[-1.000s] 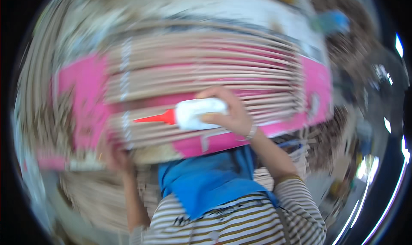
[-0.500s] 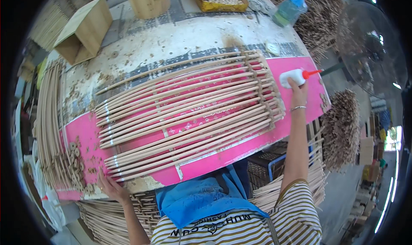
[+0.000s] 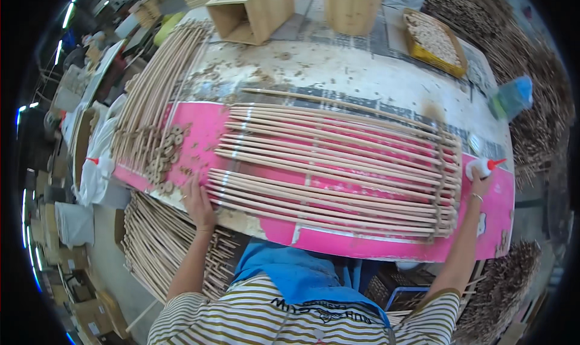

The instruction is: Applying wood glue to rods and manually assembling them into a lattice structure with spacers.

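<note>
Hands, squeeze bottle and rods about a pink sheet (image 3: 200, 114), the landmark, which lies along the near side of a pale desk (image 3: 344, 70). The right hand (image 3: 480, 179) is over the sheet's right end, its fingers clamped on a white squeeze bottle (image 3: 478, 168); the red nozzle points rightward. The left hand (image 3: 199, 205) is at the sheet's near edge, left of its middle, fingers extended beside the ends of the wooden rods (image 3: 338, 192); whether they grip one cannot be told. These rods lie lengthwise across the sheet's middle, their right ends joined by a crosswise band. Small wooden rings (image 3: 171, 144) are heaped on the sheet's left part, beside a sheaf of sticks (image 3: 158, 82). Beyond the sheet's far edge stand a wooden box (image 3: 270, 12), a wooden bucket (image 3: 353, 9) and a yellow tray (image 3: 440, 64) of small pale pieces.
</note>
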`<action>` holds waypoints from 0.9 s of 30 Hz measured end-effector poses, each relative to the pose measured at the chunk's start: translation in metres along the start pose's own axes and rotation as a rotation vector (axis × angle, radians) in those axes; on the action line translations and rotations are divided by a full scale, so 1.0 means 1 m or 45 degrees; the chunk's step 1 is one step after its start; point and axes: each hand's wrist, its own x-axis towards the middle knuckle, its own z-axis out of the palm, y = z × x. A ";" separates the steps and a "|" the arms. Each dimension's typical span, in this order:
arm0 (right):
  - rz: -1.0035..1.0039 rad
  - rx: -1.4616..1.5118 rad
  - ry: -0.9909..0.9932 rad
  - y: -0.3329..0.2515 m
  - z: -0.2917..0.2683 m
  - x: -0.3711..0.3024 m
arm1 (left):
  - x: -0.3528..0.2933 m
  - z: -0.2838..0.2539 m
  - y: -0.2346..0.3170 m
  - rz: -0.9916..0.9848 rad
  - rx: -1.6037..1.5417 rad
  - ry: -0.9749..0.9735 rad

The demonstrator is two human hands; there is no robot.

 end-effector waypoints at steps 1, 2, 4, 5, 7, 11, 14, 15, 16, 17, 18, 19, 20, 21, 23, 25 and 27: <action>0.058 -0.021 -0.048 -0.004 0.006 -0.003 | -0.002 -0.011 0.001 -0.007 0.031 0.010; 0.104 -0.056 -0.075 -0.007 0.003 -0.003 | -0.001 -0.014 0.002 -0.007 0.035 0.017; -0.128 -0.381 0.241 -0.004 -0.071 0.021 | 0.001 0.008 0.014 0.024 -0.079 0.023; -0.112 -0.322 0.269 -0.019 -0.056 -0.004 | 0.001 -0.001 0.014 0.026 -0.041 0.028; -0.096 -0.228 0.263 -0.077 -0.023 -0.052 | -0.001 -0.017 0.006 0.044 0.043 0.065; -0.017 0.255 -0.037 -0.186 -0.001 -0.124 | -0.002 -0.018 0.004 0.001 -0.036 0.022; 0.157 0.408 -0.260 -0.237 0.014 -0.173 | 0.006 -0.016 0.008 -0.020 -0.148 0.028; 0.166 0.438 -0.323 -0.241 0.017 -0.181 | 0.014 -0.017 0.010 -0.005 -0.244 0.046; 0.160 0.446 -0.389 -0.254 0.023 -0.190 | 0.022 -0.020 0.010 0.007 -0.335 0.068; 0.151 0.448 -0.454 -0.264 0.026 -0.195 | 0.032 -0.017 0.010 0.024 -0.342 0.102; 0.120 0.441 -0.488 -0.265 0.030 -0.197 | 0.043 -0.015 0.011 0.008 -0.347 0.116; 0.116 0.425 -0.521 -0.270 0.034 -0.194 | 0.056 -0.011 0.015 0.002 -0.437 0.073; 0.116 0.410 -0.555 -0.278 0.040 -0.192 | 0.069 -0.007 0.017 -0.001 -0.522 0.028; 0.098 0.383 -0.616 -0.287 0.047 -0.187 | 0.082 0.003 0.015 -0.013 -0.534 0.043; 0.015 0.390 -0.797 -0.322 0.076 -0.184 | 0.108 0.023 0.014 0.075 -0.716 0.038; -0.021 0.263 -1.008 -0.368 0.110 -0.181 | 0.135 0.041 0.019 0.057 -0.797 0.062; -0.066 0.141 -1.232 -0.410 0.156 -0.180 | 0.167 0.058 0.016 0.097 -0.831 0.003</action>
